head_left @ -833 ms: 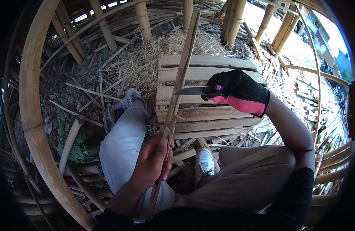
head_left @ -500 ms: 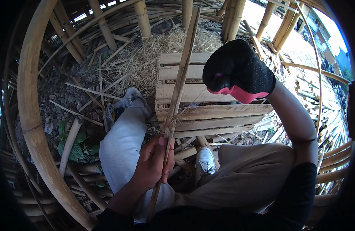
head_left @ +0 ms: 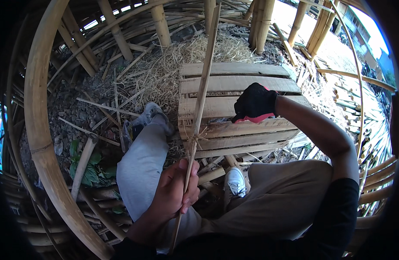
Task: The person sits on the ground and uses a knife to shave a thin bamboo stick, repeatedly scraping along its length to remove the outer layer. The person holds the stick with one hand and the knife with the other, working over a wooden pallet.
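My bare left hand (head_left: 175,188) is closed round the lower part of a long, thin bamboo strip (head_left: 204,82). The strip stands steeply, leaning a little to the right at its far end. Just above my left fingers it has a rough, splintered spot (head_left: 193,141) with loose fibres sticking out. My right hand (head_left: 255,103), in a black glove with pink edging, is closed to the right of the strip, over the slatted wooden crate (head_left: 234,84). What the gloved fingers hold, if anything, I cannot make out.
A thick bamboo pole (head_left: 37,112) curves up the left side. Dry straw (head_left: 164,71) lies behind the crate, and bamboo posts (head_left: 160,26) stand beyond. Cut bamboo lengths (head_left: 351,110) are piled at the right. My shoe (head_left: 235,182) is before the crate.
My gloved right hand has come down and nearer, from above the crate's far part to its front slats. My left hand keeps its grip on the bamboo strip, barely shifted.
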`<state>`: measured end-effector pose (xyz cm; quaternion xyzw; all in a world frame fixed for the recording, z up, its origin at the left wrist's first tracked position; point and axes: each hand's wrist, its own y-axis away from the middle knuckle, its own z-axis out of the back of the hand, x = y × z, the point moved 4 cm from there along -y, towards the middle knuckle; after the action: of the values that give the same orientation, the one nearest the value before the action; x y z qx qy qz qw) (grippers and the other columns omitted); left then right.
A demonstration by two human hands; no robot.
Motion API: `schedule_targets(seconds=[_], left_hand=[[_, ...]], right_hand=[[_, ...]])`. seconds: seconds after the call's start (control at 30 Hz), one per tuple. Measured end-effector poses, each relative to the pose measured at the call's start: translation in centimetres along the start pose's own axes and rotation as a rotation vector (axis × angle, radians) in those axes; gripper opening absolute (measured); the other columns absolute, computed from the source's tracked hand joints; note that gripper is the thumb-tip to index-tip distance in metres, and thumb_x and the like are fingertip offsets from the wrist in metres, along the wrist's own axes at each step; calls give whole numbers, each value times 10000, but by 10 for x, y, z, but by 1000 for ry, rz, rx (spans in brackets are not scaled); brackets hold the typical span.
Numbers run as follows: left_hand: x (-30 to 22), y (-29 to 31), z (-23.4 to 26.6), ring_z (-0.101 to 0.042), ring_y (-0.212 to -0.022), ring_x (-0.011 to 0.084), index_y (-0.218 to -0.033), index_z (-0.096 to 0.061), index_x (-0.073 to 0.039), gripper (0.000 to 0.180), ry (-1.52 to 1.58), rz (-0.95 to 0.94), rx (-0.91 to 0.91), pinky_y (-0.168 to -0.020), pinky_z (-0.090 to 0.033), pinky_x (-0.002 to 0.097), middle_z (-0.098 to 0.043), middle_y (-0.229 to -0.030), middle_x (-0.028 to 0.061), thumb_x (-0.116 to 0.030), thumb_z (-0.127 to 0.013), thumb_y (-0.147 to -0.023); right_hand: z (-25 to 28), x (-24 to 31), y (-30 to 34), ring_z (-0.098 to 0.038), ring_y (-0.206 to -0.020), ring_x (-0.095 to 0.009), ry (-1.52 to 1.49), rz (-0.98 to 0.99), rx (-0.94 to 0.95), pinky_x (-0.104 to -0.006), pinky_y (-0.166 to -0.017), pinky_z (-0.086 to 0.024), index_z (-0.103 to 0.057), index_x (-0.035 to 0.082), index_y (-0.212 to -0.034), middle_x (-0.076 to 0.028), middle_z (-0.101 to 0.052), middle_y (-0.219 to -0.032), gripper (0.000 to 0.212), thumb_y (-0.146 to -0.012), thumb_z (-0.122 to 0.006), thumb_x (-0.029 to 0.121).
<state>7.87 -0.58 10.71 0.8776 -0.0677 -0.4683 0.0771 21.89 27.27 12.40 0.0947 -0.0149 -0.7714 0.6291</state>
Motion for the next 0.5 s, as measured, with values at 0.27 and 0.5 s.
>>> schedule_targets(seconds=[0.27,0.5], left_hand=[[-5,0,7,-341,-318,65,-966,-493,-49,395,-368,-151,-246,-330,-300,217,-409,-483,-7,-371,-316,-1110],[4,-4,3,-371,-332,62,-953,-524,-34,388,-515,-105,-308,-348,-327,222,-449,-505,1,-321,-315,-1111]], right_hand=[[33,31,23,-605,-769,-192,-693,-368,-656,-328,-749,-491,-710,14,-958,-115,-671,-818,350,-1020,-584,334],[76,73,21,-617,-744,-159,-653,-277,-504,-312,-718,-505,-737,85,-1086,-94,-693,-856,211,-961,-678,244]])
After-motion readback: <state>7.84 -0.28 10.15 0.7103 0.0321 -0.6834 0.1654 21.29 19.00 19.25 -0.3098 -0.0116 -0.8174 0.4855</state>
